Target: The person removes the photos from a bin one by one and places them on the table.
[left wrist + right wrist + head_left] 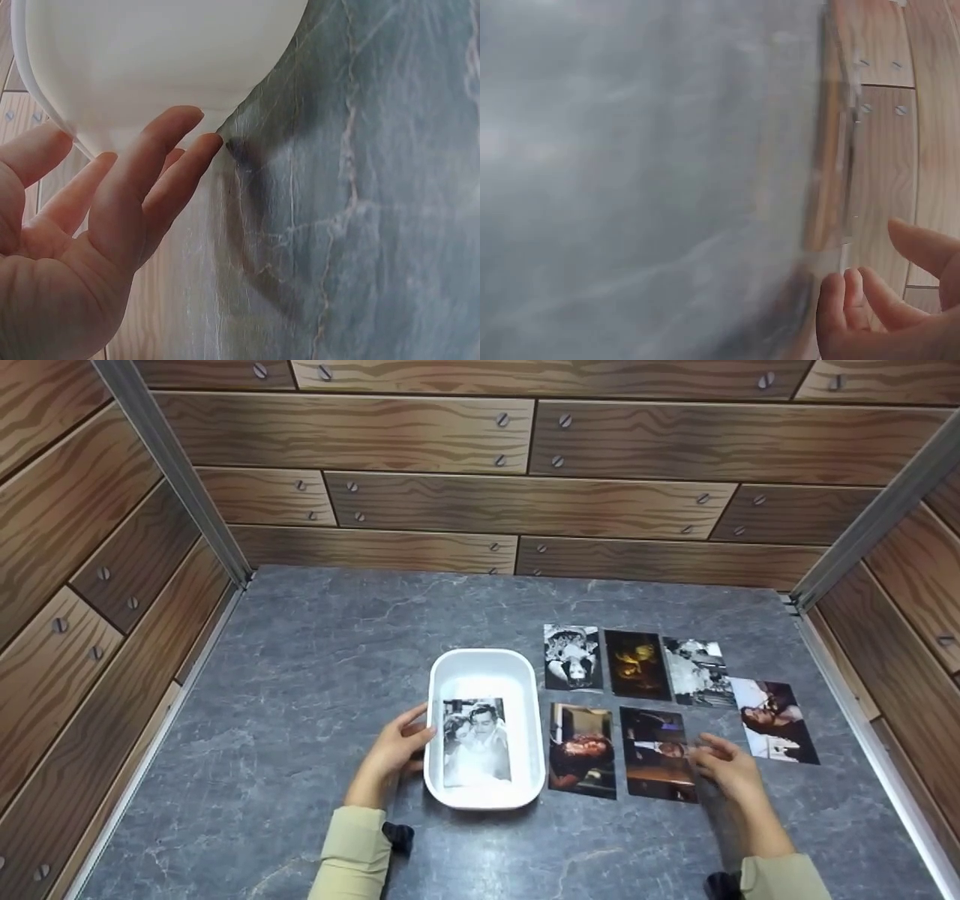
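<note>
My left hand holds the left side of a white plastic tub, with the thumb at its rim. In the left wrist view, the fingers lie against the tub's outer wall. Inside the tub lies a black-and-white photo print of a couple. My right hand hovers at the right edge of a dark photo print showing a person in a suit. Its thumb and fingers stand apart in the right wrist view, and nothing shows between them; whether a fingertip touches the print cannot be told.
Right of the tub lie more photo prints: a bride-like portrait, a dark golden one, a black-and-white one, a long-haired person and a red-haired person. Wood-patterned walls enclose the grey marbled table.
</note>
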### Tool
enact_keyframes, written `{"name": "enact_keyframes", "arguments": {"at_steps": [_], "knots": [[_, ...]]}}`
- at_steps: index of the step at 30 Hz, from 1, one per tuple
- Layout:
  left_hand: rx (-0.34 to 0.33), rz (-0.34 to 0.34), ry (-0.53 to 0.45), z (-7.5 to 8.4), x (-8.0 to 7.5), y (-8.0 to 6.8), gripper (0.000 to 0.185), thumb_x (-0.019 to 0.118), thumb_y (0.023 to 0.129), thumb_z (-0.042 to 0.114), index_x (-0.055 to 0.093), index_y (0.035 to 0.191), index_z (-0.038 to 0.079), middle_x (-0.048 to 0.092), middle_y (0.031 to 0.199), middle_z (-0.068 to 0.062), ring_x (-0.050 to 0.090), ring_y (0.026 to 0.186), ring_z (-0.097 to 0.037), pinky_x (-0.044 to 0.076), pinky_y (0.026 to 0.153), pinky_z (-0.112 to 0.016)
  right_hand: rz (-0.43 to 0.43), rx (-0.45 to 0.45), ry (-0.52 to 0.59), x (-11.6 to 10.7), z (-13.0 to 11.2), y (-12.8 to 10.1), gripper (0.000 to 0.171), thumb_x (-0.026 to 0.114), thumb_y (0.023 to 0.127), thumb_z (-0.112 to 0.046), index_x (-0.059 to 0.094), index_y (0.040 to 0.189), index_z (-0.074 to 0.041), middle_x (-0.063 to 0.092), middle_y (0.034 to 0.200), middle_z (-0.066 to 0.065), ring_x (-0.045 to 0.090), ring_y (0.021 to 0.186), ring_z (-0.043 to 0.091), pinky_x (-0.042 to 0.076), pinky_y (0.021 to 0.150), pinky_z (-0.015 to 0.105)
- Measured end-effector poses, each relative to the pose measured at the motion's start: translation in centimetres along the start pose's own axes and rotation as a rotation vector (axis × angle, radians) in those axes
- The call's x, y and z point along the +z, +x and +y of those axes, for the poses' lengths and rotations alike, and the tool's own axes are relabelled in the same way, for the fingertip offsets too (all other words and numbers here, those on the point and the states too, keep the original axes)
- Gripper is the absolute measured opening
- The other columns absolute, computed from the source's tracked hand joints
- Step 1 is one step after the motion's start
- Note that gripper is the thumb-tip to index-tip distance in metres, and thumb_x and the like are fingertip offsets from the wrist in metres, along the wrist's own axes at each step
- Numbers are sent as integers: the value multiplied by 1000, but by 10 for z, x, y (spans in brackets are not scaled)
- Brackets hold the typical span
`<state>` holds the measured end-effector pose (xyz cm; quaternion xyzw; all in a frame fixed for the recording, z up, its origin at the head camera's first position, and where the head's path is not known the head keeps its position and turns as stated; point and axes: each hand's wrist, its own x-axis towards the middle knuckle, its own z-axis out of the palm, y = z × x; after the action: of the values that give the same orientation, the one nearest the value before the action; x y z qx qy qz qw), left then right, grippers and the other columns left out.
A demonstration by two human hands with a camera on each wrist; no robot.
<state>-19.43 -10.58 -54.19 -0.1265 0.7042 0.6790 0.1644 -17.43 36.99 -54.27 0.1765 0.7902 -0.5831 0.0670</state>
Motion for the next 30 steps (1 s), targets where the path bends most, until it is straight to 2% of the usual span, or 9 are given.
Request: {"name": "enact_keyframes", "arguments": {"at_steps": [3,6,11,14,17,20,24,28,30], "knots": [[8,-4,2,0,0,0,53,60,96,11,42,146,9,56,132,-27,67,93,-24,60,65,-37,-32,6,209,6,-12,-2,56,57,94,0,31,142,15,62,81,-14,63,76,-2,54,79,15],[12,-1,7,-1,1,1,53,59,96,10,43,146,9,55,132,-27,66,94,-24,60,65,-37,-50,-16,396,19,-31,-5,49,54,95,2,36,140,5,64,84,-10,65,80,2,54,84,17],[11,0,-8,-2,1,3,52,59,96,8,43,146,9,56,130,-28,66,91,-23,60,63,-37,-83,-107,560,60,-68,-10,50,48,95,7,30,142,9,65,92,-7,66,86,5,53,88,20],[11,1,-5,-3,1,3,52,60,96,9,44,145,9,57,130,-27,66,89,-22,59,62,-36,-116,-138,553,92,-89,-14,56,48,95,8,25,145,11,63,103,-5,65,92,6,52,91,21],[14,-2,1,-2,2,2,52,60,95,9,44,145,9,57,129,-27,67,88,-22,59,62,-35,-157,-161,468,127,-103,-19,57,54,94,5,32,145,6,60,121,10,64,96,10,53,90,23],[21,-1,-1,-1,2,1,52,60,95,9,44,145,7,57,129,-28,67,87,-22,59,60,-35,-222,-206,381,166,-110,-26,55,57,92,2,37,143,6,48,135,26,60,107,22,51,95,31],[23,5,-8,-1,2,1,53,59,95,9,43,145,7,57,130,-28,67,87,-23,59,59,-34,-312,-206,320,214,-112,-37,58,59,90,1,35,142,11,40,140,35,53,117,34,44,106,43],[30,-9,-23,-2,2,1,52,59,96,9,43,146,7,55,131,-29,67,91,-24,60,62,-36,-335,-148,268,238,-105,-42,64,61,88,-1,31,141,16,36,140,38,50,120,42,39,109,49],[37,-16,-31,-2,1,-2,53,59,96,9,42,146,6,55,132,-29,66,92,-24,60,63,-38,-327,-126,240,244,-101,-44,67,62,87,-4,29,141,18,32,142,39,40,128,48,32,112,52]]}}
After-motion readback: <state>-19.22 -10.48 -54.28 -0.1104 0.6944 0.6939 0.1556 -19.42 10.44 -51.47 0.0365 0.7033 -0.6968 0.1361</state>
